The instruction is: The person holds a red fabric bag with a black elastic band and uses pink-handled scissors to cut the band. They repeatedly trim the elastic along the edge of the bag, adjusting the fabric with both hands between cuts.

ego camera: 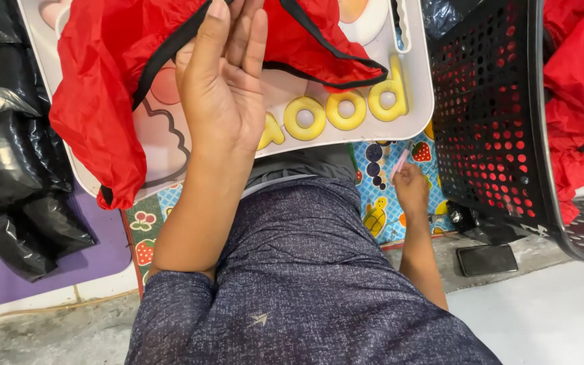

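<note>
- Resting flat and open on the crumpled red thin-fabric bag with black trim (96, 88), the left hand (221, 81) has its fingers straight and pressed together, gripping nothing
- That red bag lies across the left part of a white plastic tray-like surface with raised yellow rounded letters (414, 101), its lower corner hanging over the surface's near edge
- The right hand (410, 189) is lower down by the person's side, fingers curled around a small pink stick-shaped object (399, 164) whose upper end pokes out above the knuckles
- Under the right hand lies a light blue mat printed with fruit and a turtle (380, 209), spread on the floor
- Just right of the surface stands a black perforated plastic basket (495, 115) holding more red fabric (579, 88)
- Crumpled black plastic bags (8, 155) lie to the left, partly over a purple mat (69, 260)
- A dark flat phone-like rectangle (487, 259) lies on the floor near the basket's base
</note>
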